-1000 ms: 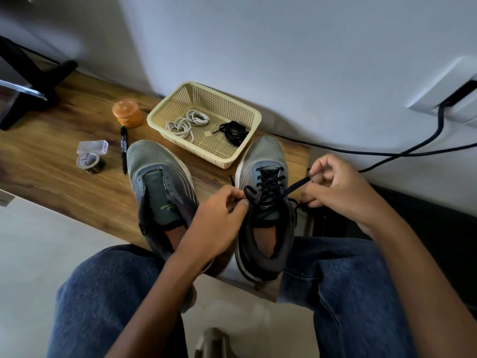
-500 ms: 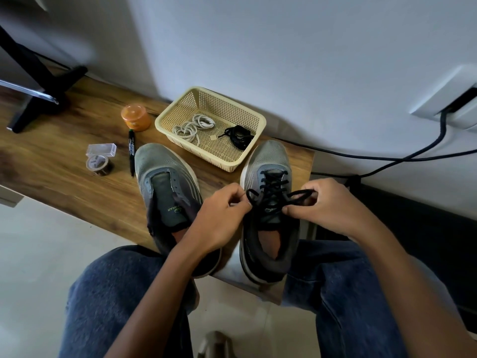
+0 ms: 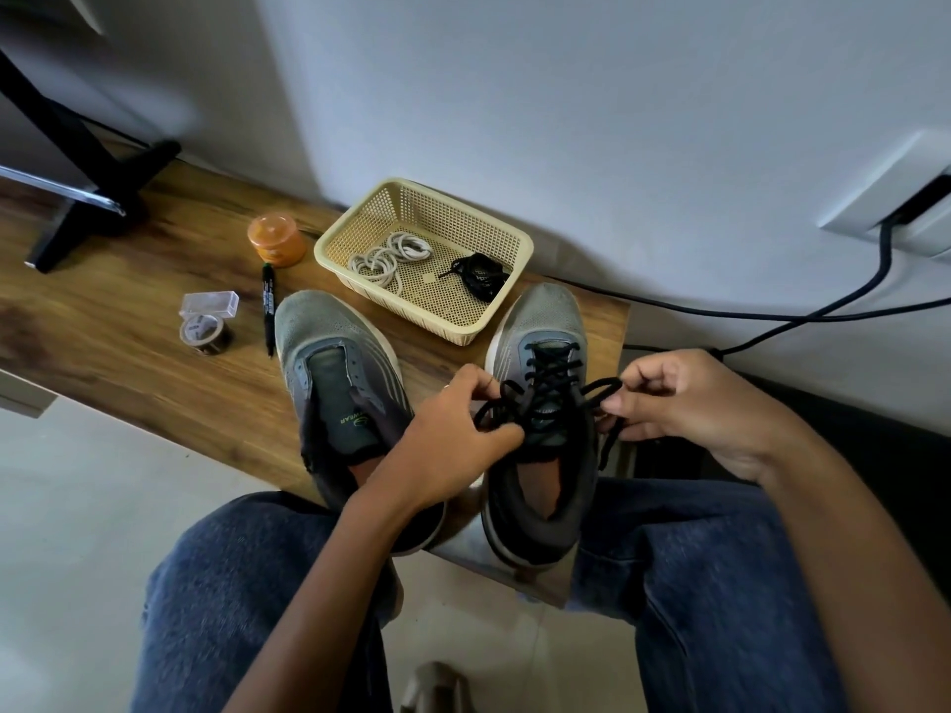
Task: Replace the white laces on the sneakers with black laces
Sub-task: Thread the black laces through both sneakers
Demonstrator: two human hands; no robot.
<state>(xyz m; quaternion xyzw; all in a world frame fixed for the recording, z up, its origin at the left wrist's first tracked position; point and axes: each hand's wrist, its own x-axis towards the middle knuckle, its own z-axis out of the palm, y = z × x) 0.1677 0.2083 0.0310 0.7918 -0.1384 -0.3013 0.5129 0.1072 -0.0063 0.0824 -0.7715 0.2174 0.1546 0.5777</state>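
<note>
Black lace bow is being tied: left hand and right hand each pinch a loop; next, pull outward.

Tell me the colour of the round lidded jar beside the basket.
Orange. The jar sits left of the basket, clearest in the head view.

A room at home, by the look of it.
Low wood-grain counter against a plain white wall, pale tiled floor near left, a black stand foot far left, a wall socket with black cables far right.
</note>
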